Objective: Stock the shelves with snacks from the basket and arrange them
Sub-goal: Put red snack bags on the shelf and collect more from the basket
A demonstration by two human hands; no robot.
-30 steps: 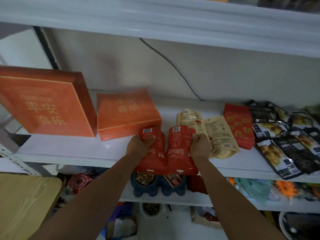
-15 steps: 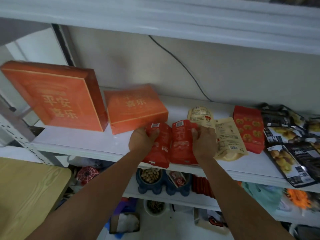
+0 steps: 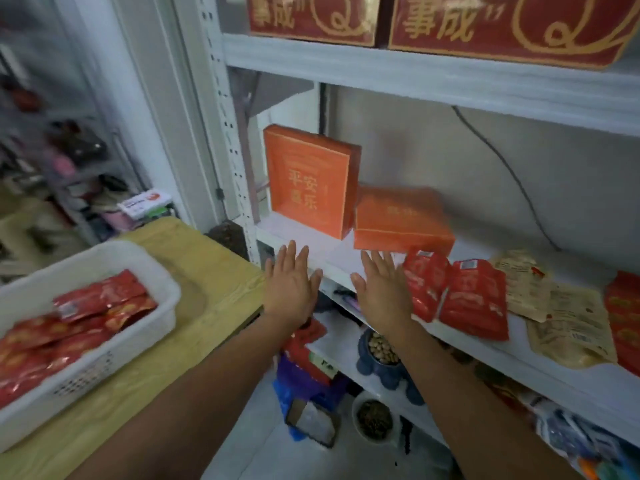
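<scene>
**Hands empty at the shelf**

Left hand [image 3: 291, 289] and right hand [image 3: 384, 292] hovered at the front edge of the shelf [image 3: 339, 254], fingers straight and spread, gripping nothing. Two red packets [image 3: 457, 296] lay side by side on the shelf, seemingly lined up with the tan pouches [image 3: 561, 313]. The basket [image 3: 86, 372], left of the shelf, held more.

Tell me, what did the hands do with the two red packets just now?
Both hands let go. The left hand and right hand opened and drew away leftward, toward the basket. The two red packets now lie side by side on the shelf. The orange boxes and the beige packets stayed put.
</scene>
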